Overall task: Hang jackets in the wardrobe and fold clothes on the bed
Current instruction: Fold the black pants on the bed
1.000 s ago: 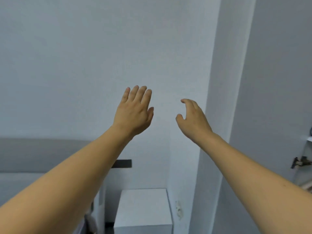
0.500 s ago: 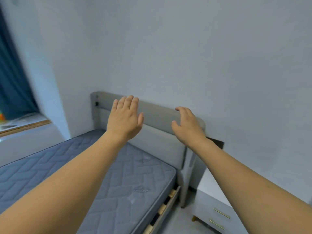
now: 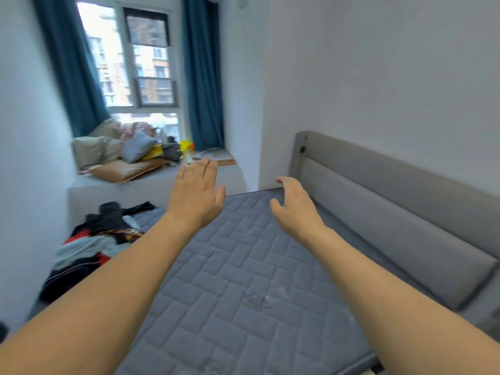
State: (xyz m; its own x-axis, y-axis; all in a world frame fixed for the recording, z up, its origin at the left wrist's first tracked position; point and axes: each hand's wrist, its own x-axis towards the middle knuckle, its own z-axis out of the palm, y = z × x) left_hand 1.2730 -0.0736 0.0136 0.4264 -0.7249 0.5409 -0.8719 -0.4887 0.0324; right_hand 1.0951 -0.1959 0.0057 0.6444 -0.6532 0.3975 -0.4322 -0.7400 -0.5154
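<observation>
Across the bare quilted mattress (image 3: pixel 243 280), the heap of clothes (image 3: pixel 89 247) lies along its far-left edge, nearer your left hand (image 3: pixel 196 197), fingers straight and empty, than your right hand (image 3: pixel 296 209), loosely curled on nothing.

You're looking at the bed (image 3: pixel 243 280), its grey quilted mattress bare through the frame's middle; a heap of clothes (image 3: pixel 89 247) lies on it at the left edge, headboard (image 3: pixel 392 212) running along the right.
</observation>
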